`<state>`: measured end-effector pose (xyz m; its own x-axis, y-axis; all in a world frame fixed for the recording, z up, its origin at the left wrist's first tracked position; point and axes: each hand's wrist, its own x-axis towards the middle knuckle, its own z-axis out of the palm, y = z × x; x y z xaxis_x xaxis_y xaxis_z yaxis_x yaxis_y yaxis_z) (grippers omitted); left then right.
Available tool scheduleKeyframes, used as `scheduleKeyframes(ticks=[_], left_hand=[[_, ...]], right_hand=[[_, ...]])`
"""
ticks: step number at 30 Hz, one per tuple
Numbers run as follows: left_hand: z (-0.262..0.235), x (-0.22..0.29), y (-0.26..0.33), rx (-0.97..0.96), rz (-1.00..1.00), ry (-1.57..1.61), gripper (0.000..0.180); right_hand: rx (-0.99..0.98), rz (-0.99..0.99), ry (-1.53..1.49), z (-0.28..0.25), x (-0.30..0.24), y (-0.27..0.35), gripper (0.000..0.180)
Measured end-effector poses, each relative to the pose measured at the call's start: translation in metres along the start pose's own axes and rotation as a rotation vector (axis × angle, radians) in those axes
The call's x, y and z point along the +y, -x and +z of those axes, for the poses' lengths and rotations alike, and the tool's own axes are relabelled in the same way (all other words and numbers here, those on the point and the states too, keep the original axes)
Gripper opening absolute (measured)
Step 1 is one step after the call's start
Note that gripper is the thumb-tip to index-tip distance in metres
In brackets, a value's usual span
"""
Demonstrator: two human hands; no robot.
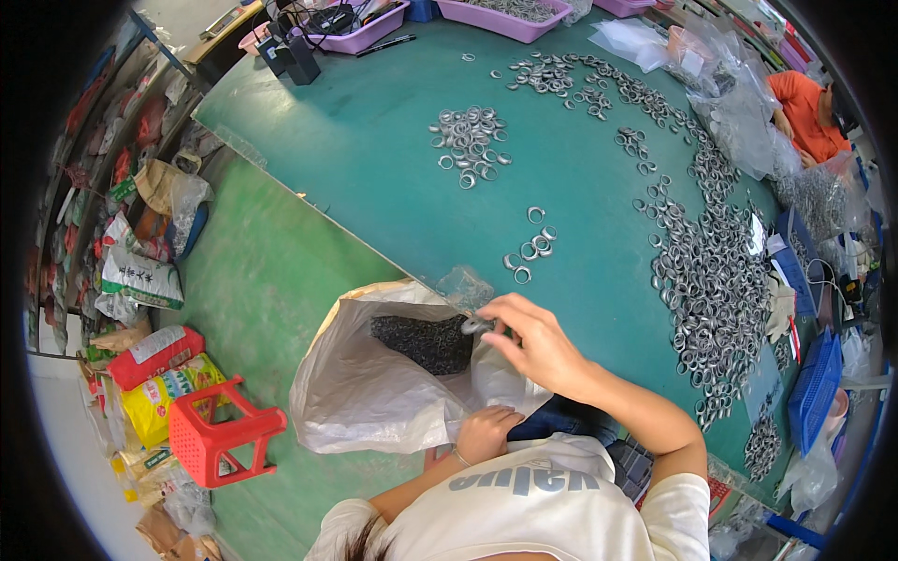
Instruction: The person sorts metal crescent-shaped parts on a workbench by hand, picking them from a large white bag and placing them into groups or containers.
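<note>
My right hand (pixel 540 344) is closed, with grey metal rings (pixel 475 326) pinched between thumb and fingertips. It hangs at the table's edge, over the mouth of a white woven sack (pixel 374 411). Inside the sack lies a heap of small dark pieces (pixel 421 344), too fine to tell apart. My left hand (pixel 486 435) grips the sack's near rim with curled fingers. A few loose rings (pixel 535 248) lie on the green table (pixel 365 140) just beyond my right hand. Farther off sits a small pile of rings (pixel 470 140).
A large spread of rings (pixel 716 299) covers the table's right side. Purple trays (pixel 510 21) and black adapters (pixel 290 58) stand at the far edge. A red stool (pixel 220 432) is on the floor at left. A person in orange (pixel 806 112) sits at far right, near plastic bags.
</note>
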<state>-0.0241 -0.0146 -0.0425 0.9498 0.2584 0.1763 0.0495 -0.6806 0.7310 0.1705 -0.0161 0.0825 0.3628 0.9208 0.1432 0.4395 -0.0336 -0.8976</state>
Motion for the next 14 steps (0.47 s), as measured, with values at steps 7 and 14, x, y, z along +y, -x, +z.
scheduleKeyframes(ticks=[7,14], left_hand=[[-0.001,0.002,0.001,0.003,-0.01,-0.002,0.026],[0.0,-0.002,0.002,-0.011,-0.001,-0.001,0.028]], right_hand=[[0.224,-0.222,0.633,-0.021,0.039,-0.028,0.029],[0.089,-0.055,0.889,-0.004,0.058,-0.021,0.035]])
